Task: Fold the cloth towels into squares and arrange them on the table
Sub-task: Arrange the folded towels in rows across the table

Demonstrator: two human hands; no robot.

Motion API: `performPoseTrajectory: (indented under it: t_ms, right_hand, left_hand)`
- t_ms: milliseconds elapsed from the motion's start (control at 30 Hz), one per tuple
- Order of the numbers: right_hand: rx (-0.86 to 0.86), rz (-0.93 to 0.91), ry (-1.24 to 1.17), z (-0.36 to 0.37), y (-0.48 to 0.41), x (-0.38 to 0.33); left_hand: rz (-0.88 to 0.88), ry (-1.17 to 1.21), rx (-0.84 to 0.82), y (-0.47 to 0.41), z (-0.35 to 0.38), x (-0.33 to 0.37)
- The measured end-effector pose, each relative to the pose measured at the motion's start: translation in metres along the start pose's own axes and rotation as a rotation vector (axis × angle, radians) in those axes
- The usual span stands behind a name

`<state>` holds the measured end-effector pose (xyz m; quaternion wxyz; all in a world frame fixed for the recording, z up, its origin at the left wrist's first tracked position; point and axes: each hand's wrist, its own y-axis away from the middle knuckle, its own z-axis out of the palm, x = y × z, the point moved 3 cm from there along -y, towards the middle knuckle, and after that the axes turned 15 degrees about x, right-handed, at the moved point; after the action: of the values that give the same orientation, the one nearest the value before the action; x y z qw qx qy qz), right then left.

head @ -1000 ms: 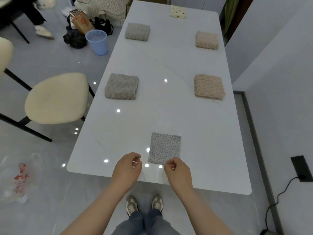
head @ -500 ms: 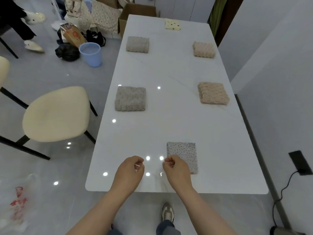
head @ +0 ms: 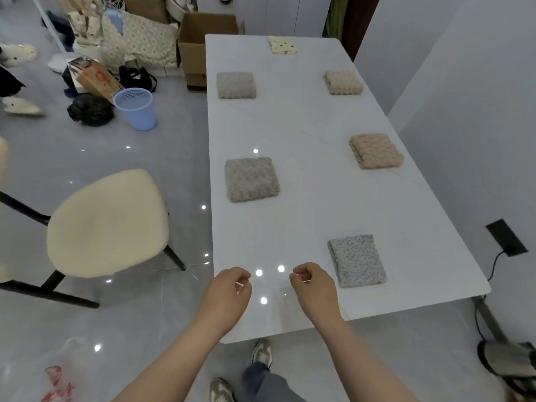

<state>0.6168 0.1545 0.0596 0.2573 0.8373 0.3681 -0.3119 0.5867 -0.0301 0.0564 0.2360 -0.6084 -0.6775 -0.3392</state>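
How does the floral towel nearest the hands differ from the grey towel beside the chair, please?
The floral towel is thin and smooth with a small print; the grey towel is thick, nubbly and plain. The floral towel lies by the right hand; the grey towel lies farther up the table, at its left edge. Both are folded square and lie flat.
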Motion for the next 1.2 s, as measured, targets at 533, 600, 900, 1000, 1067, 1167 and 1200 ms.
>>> performPoseTrajectory:
  t_ms: [533, 600, 900, 1000, 1067, 1167, 1200]
  right_hand:
    - [0.059, 0.111, -0.016, 0.032, -0.039, -0.035]
    - [0.09, 0.142, -0.019, 0.04, -0.039, -0.041]
    - [0.26, 0.347, -0.111, 0.103, -0.013, -0.095]
    - [0.315, 0.403, -0.136, 0.116, -0.003, -0.106]
    - [0.351, 0.435, -0.14, 0.12, 0.0, -0.11]
    - [0.384, 0.462, -0.129, 0.124, -0.003, -0.113]
    - [0.395, 0.472, -0.132, 0.124, -0.005, -0.113]
  left_hand:
    - [0.09, -0.033, -0.08, -0.084, -0.008, 0.003]
    - [0.12, -0.021, -0.109, -0.1, -0.013, 0.003]
    - [0.271, -0.015, -0.276, -0.18, -0.074, -0.025]
    - [0.329, -0.042, -0.316, -0.2, -0.085, -0.031]
    - [0.346, -0.054, -0.346, -0.208, -0.086, -0.032]
    - [0.35, -0.053, -0.4, -0.218, -0.08, -0.029]
    - [0.351, -0.05, -0.414, -0.222, -0.077, -0.026]
